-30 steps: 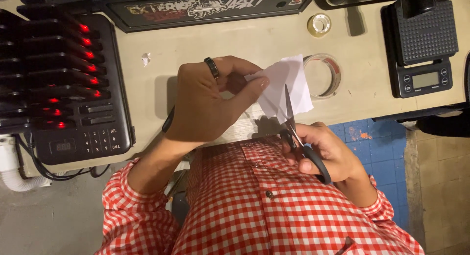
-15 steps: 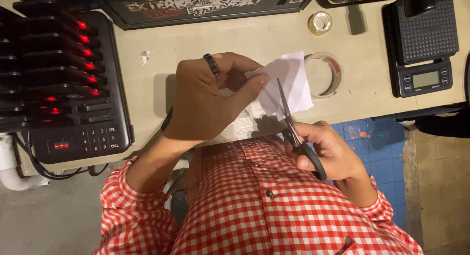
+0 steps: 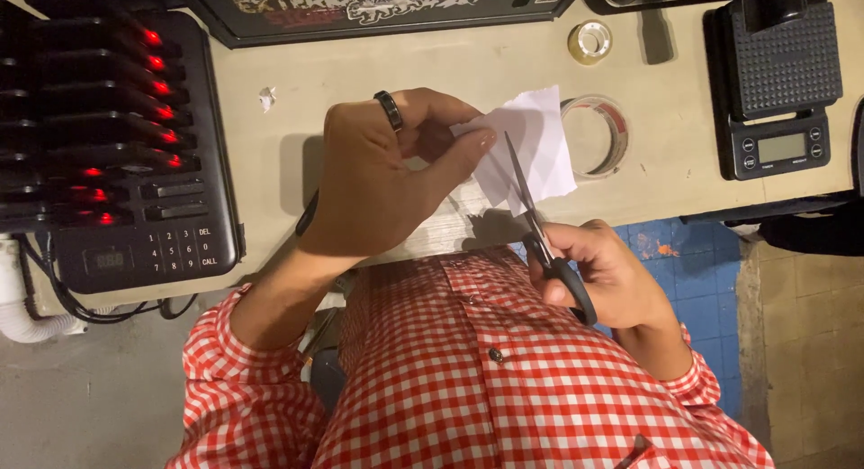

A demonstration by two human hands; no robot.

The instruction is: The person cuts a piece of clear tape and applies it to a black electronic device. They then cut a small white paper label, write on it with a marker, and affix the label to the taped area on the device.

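My left hand (image 3: 387,176), with a dark ring on one finger, pinches a white piece of paper (image 3: 540,145) by its left edge, above the beige table's front edge. My right hand (image 3: 612,275) grips the black handles of a pair of scissors (image 3: 531,208). The blades point up and away from me and lie across the lower middle of the paper.
A black rack of pagers with red lights and a keypad (image 3: 117,154) fills the table's left. A clear tape roll (image 3: 598,136) lies right of the paper, a smaller roll (image 3: 589,41) behind it. A black digital scale (image 3: 778,91) stands far right. A dark printed mat (image 3: 378,5) lies along the back.
The scissors have shifted slightly left and their blades have moved further up across the paper. My left hand keeps the paper in about the same place.
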